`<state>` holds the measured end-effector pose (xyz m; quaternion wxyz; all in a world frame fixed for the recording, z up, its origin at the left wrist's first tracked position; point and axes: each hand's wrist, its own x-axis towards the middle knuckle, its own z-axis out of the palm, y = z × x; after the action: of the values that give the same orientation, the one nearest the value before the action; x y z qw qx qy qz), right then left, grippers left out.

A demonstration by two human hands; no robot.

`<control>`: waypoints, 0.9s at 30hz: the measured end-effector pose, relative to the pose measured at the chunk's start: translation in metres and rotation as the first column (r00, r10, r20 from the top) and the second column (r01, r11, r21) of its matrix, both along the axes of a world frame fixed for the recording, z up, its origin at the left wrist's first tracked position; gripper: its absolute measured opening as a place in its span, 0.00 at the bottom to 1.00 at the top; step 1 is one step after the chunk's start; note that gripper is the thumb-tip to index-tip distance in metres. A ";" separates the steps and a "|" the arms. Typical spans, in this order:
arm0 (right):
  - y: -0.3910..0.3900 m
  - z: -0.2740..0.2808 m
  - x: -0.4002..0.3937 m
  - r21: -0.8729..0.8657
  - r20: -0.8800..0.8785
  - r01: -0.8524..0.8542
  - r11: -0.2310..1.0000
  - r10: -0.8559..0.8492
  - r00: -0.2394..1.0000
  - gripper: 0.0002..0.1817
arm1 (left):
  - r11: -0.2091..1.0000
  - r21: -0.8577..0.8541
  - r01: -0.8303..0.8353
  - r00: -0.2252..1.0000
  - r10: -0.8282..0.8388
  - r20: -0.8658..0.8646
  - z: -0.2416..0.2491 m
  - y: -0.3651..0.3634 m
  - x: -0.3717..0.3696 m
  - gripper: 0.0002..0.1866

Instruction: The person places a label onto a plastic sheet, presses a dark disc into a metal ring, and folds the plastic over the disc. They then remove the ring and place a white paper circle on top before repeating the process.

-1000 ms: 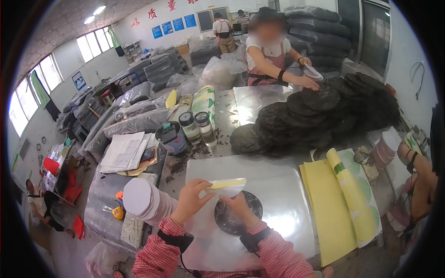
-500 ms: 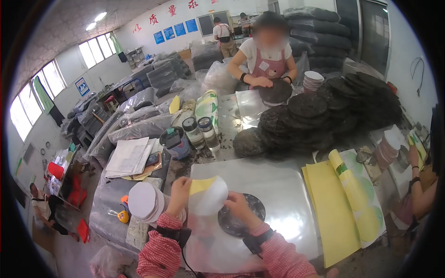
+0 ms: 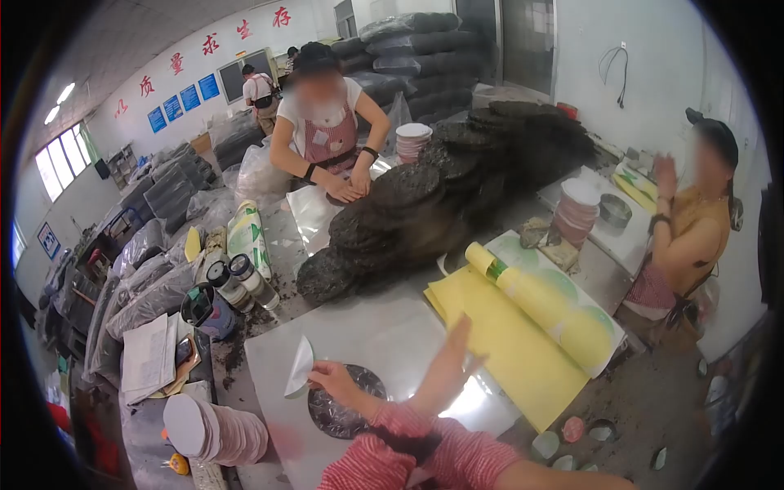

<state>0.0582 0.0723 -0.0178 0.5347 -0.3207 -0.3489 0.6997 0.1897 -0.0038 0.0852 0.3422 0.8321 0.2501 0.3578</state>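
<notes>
Here, a white disc [image 3: 300, 367] is pinched by the right hand [image 3: 336, 381] — near the silvery sheet's left edge [image 3: 265, 371]. The left hand [image 3: 449, 355] is splayed.

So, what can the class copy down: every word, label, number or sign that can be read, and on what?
"以质量求生存": red characters on the wall; the first is faint.
Blue posters: too small to read.
Blue sign: too small.
Papers: too blurred.

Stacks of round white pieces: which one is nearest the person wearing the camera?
The lower-left stack, left of the shiny sheet; the back stack and the right stack stand farther away.
</notes>
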 end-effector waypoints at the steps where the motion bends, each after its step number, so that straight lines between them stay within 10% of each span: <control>1: 0.004 -0.001 0.003 0.014 -0.060 0.005 1.000 -0.004 0.998 0.13 | 1.000 0.011 -0.001 1.000 0.001 0.014 0.004 -0.003 -0.002 0.36; 5: 0.008 -0.003 -0.002 -0.025 -0.108 0.024 0.999 -0.026 0.994 0.13 | 0.995 0.099 0.024 0.991 -0.011 -0.131 0.011 -0.010 -0.095 0.26; 9: 0.009 0.000 0.001 -0.026 0.079 0.107 0.994 -0.105 0.991 0.16 | 0.799 -0.054 -0.599 0.797 0.601 0.057 -0.020 -0.024 -0.197 0.21; 12: 0.002 0.025 0.005 -0.201 -0.223 0.193 0.960 -0.237 0.946 0.13 | 0.691 -0.077 -0.718 0.690 0.722 0.051 -0.056 -0.029 -0.207 0.23; 14: 0.006 0.004 0.028 0.013 -0.016 0.367 0.930 -0.366 0.930 0.07 | 0.758 0.107 -0.643 0.722 0.647 -0.246 -0.072 -0.018 -0.208 0.39; 15: -0.003 0.045 0.054 -0.157 -0.406 0.455 0.876 -0.477 0.779 0.07 | 0.793 0.279 -0.542 0.687 0.609 -0.396 -0.059 -0.017 -0.203 0.41; 18: -0.027 0.094 0.133 0.279 -0.021 0.701 0.657 -0.725 0.688 0.11 | 0.868 0.307 -0.389 0.608 0.493 -0.623 -0.052 -0.018 -0.196 0.40; 19: -0.041 0.089 0.162 0.459 0.439 0.512 0.726 -0.687 0.580 0.13 | 0.870 0.296 -0.394 0.609 0.488 -0.625 -0.058 -0.016 -0.196 0.39; 24: -0.116 0.077 0.137 0.752 0.651 -0.273 0.600 -0.616 0.443 0.24 | 0.881 0.246 -0.403 0.588 0.456 -0.668 -0.066 -0.011 -0.200 0.37; 27: -0.127 0.054 0.120 0.655 0.755 -0.451 0.606 -0.518 0.402 0.24 | 0.886 0.238 -0.398 0.827 0.459 -0.324 -0.087 -0.015 -0.209 0.36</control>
<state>0.1786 -0.0545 0.0359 0.3477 -0.3813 -0.8425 0.1544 -0.0198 -0.0185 -0.0016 0.1314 0.8313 0.4615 0.2804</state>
